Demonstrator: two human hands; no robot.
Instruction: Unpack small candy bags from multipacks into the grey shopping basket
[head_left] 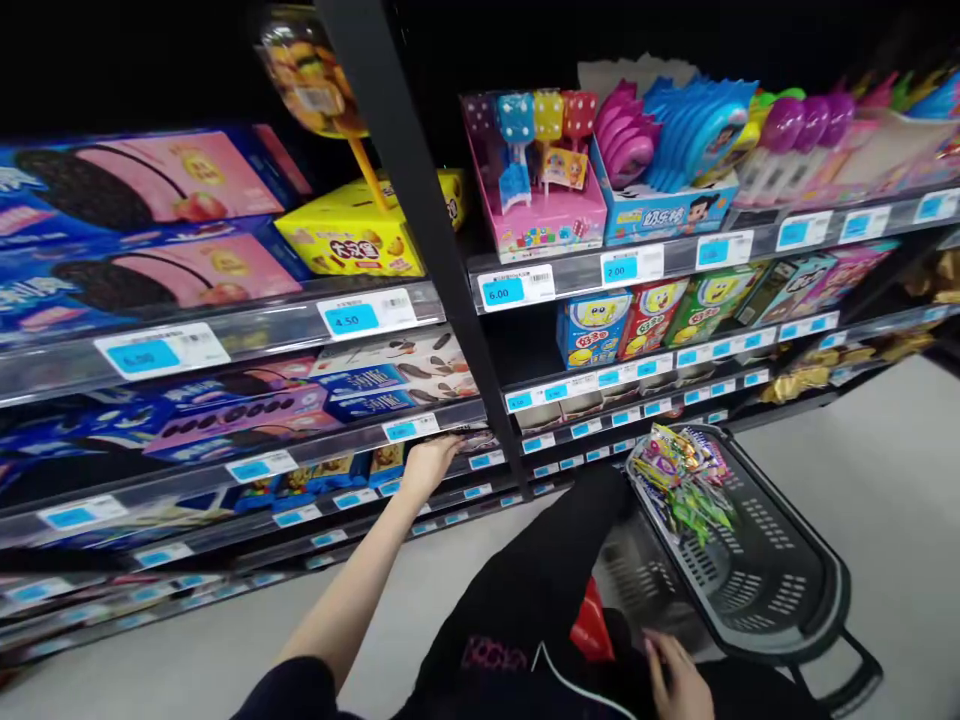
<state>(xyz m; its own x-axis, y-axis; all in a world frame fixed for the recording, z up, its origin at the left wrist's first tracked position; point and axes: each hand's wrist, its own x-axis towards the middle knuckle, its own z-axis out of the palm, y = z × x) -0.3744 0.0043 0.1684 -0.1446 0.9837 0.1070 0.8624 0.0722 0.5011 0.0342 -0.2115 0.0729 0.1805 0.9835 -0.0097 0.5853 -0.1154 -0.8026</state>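
Reaching left hand (431, 466) into snack shelf (234, 535) at seven o'clock; cannot tell opening or hold of fingers (450, 446). At five, loosely open right hand (681, 680), seemingly empty. Already in shopping basket (757, 500) at four: wrapped packets (679, 475). Lifting nothing visible yet.

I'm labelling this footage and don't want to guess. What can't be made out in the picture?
All in the head view:
What the left hand touches: hidden by its own fingers and the shelf edge.
Right hand: wrist cut off by the bottom edge.
Red item: partly covered by dark clothing, so I can't identify it.
Packets in the basket: lettering blurred and too small.
Lower price tags: print too small.
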